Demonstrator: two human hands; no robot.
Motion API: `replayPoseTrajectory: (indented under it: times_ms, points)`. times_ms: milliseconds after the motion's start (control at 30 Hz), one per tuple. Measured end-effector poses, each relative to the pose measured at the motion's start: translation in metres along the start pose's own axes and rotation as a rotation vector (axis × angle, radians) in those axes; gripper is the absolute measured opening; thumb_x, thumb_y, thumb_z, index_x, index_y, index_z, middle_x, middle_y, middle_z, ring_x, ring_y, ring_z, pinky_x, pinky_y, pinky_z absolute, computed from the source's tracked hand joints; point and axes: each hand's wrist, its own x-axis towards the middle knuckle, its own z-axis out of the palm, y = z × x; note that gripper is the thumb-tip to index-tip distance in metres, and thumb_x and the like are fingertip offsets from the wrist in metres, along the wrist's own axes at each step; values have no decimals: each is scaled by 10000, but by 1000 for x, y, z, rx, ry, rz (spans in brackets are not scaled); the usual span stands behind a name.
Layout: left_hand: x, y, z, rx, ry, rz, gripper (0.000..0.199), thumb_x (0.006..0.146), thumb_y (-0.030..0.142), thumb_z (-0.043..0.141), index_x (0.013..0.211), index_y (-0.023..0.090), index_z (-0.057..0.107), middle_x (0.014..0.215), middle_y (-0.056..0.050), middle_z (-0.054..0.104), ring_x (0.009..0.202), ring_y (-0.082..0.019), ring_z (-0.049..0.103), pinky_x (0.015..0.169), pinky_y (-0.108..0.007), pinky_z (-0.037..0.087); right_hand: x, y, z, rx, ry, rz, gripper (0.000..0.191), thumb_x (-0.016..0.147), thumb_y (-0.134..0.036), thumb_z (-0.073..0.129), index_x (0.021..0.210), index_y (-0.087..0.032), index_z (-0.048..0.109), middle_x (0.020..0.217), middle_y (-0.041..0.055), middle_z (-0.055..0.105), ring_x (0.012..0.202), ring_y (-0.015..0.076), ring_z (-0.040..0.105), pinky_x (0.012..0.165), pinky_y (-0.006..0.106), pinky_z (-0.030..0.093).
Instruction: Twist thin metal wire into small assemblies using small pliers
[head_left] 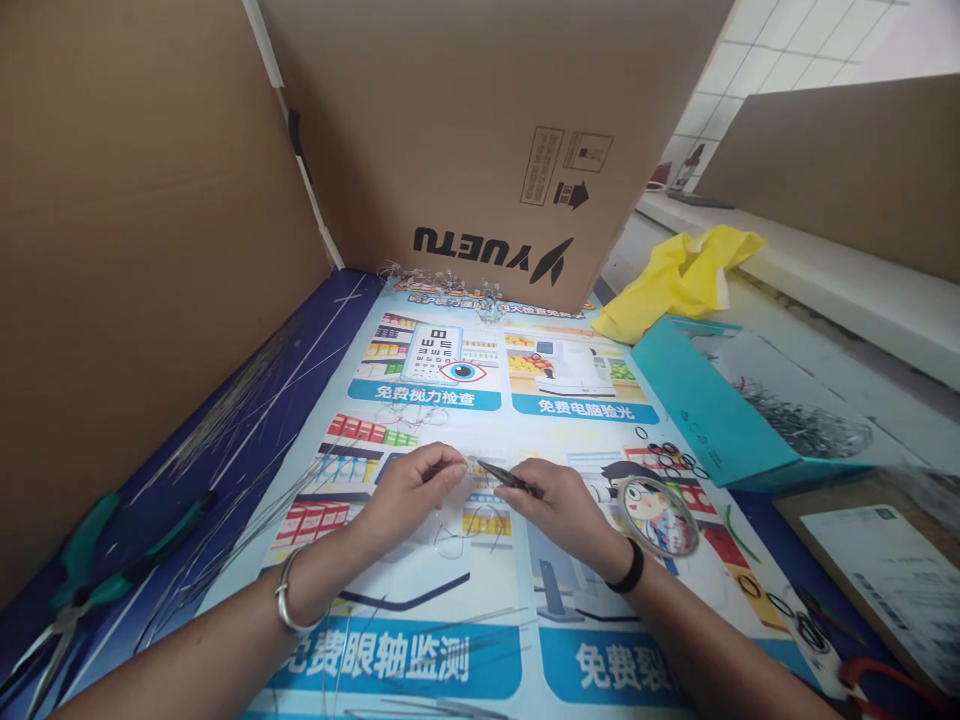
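Observation:
My right hand (562, 505) is closed around small dark pliers (501, 475), their pointed jaws aimed left. At the jaw tips, my left hand (420, 490) pinches thumb against fingers on a thin wire (448, 553). Fine curved strands of it hang below the two hands, over the printed poster (420, 655). The exact spot where jaws and wire meet is too small to make out.
Cardboard panels (450, 120) wall the back and left. At left lie straight wires (217, 405) and teal-handled pliers (90, 580). On the right are a round clear dish (660, 515), dark rings (667, 458), a turquoise box (694, 420) of wire pieces and a yellow cloth (675, 285).

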Motion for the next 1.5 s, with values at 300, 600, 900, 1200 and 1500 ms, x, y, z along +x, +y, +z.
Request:
replayPoseTrajectory:
  times_ms: [300, 600, 900, 1200, 1500]
  points:
    - [-4, 0, 0, 110, 39, 58, 232, 865, 337, 456, 749, 199, 603, 573, 34, 517, 549, -119, 476, 588, -221, 350, 0, -2, -3, -11, -29, 3, 338, 862, -446, 477, 652, -187, 535, 629, -14, 523, 604, 109, 473, 551, 233, 309]
    - [-3, -1, -2, 110, 134, 111, 201, 847, 326, 487, 736, 200, 598, 646, 17, 549, 588, -125, 488, 581, -212, 356, 2, -1, -10, -59, -61, -28, 320, 863, -436, 476, 682, -188, 568, 677, 15, 561, 655, 134, 503, 595, 249, 340]
    - [-5, -5, 0, 103, 148, 103, 177, 847, 335, 480, 873, 230, 620, 636, 25, 556, 563, -123, 497, 575, -214, 368, 1, -1, -6, -111, -44, -40, 288, 848, -408, 518, 664, -189, 557, 671, 9, 549, 673, 135, 500, 611, 251, 340]
    - [-5, -9, 1, 183, 114, 140, 186, 875, 344, 448, 908, 241, 600, 610, 37, 538, 531, -111, 488, 557, -207, 370, 2, 0, -5, -98, -39, -44, 305, 852, -411, 514, 641, -191, 540, 648, 3, 540, 657, 133, 499, 600, 245, 334]
    - [-4, -9, 0, 225, 92, 162, 181, 891, 321, 430, 904, 232, 586, 644, 34, 555, 545, -103, 494, 558, -200, 371, 2, 0, -4, -87, -41, -46, 297, 849, -392, 522, 634, -187, 532, 645, -1, 527, 644, 125, 484, 591, 237, 329]
